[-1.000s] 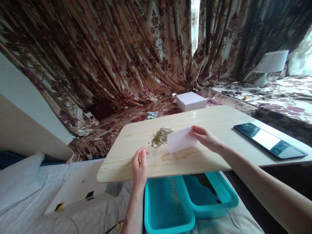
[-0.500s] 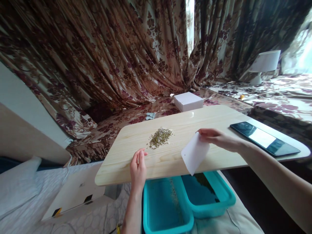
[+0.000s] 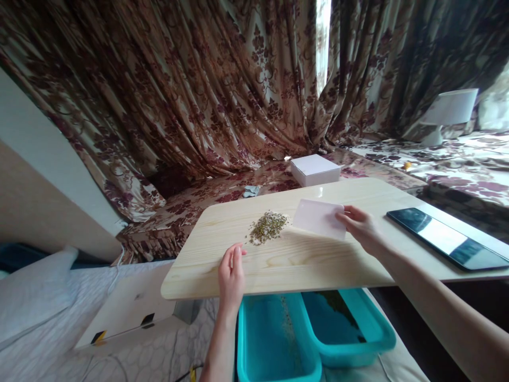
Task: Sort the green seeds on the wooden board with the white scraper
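**Fingers of right hand (image 3: 360,225) pinched on card (image 3: 318,218); pile (image 3: 267,228) just off its free left edge**

Right grip: closed down to card thickness at the right end, remainder sticking out left. Long axis roughly left-right, tilted face, left end slightly farther out. Contact between card and table (image 3: 326,270): can't tell.

Key relation: pile left of card and a touch nearer, narrow bare gap between, not touching. Low heap, long axis from near left to far right, loose bits around the fringe.

Nearer to pile: left hand (image 3: 231,276), just off its near-left side. Loosely curled, nothing visible in hold, tips short of the fringe bits. Resting or hovering: can't tell. Right hand farther off, distance bridged by card.

Room: bare surface left of pile out to the left edge. Bare strip on the far side too, box (image 3: 316,172) past the far edge. Near side, another bare strip, then the drop: left tub (image 3: 262,339) and right tub (image 3: 353,358) below the near edge, right tub roughly in line with card. To the right, tablet (image 3: 445,236) beyond right hand, bare gap between.

Tightest limit, as judged: near edge. No raised lip visible there to stop loose bits.
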Available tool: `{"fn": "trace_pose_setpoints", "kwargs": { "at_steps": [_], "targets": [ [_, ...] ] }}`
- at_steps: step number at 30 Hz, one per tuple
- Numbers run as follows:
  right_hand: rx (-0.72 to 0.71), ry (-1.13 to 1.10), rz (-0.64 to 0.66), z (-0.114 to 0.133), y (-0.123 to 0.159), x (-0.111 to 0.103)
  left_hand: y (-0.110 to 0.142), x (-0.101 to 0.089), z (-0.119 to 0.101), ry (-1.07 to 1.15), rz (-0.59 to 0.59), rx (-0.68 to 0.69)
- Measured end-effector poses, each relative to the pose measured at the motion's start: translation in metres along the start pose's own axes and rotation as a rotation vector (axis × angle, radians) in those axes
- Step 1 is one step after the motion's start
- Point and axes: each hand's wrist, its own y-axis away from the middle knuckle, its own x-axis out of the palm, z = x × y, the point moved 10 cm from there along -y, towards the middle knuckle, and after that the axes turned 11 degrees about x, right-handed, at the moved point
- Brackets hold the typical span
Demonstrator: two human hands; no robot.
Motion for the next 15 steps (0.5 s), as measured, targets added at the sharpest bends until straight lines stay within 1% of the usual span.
{"fn": "trace_pose_setpoints", "kwargs": {
  "at_steps": [4,9,12,15],
  "targets": [
    [0.002,0.004,0.036,-0.001,0.001,0.021,0.000,0.000,0.001,-0.001,-0.003,-0.004],
    [-0.016,0.043,0.069,-0.002,0.004,0.041,0.000,0.000,0.002,0.000,-0.006,-0.005],
    [-0.017,0.065,0.099,-0.004,0.006,0.046,0.000,-0.001,0.001,-0.005,-0.009,-0.003],
    [0.011,0.084,0.112,-0.007,0.008,0.045,0.000,-0.001,0.000,-0.013,-0.007,0.001]
  ]
}}
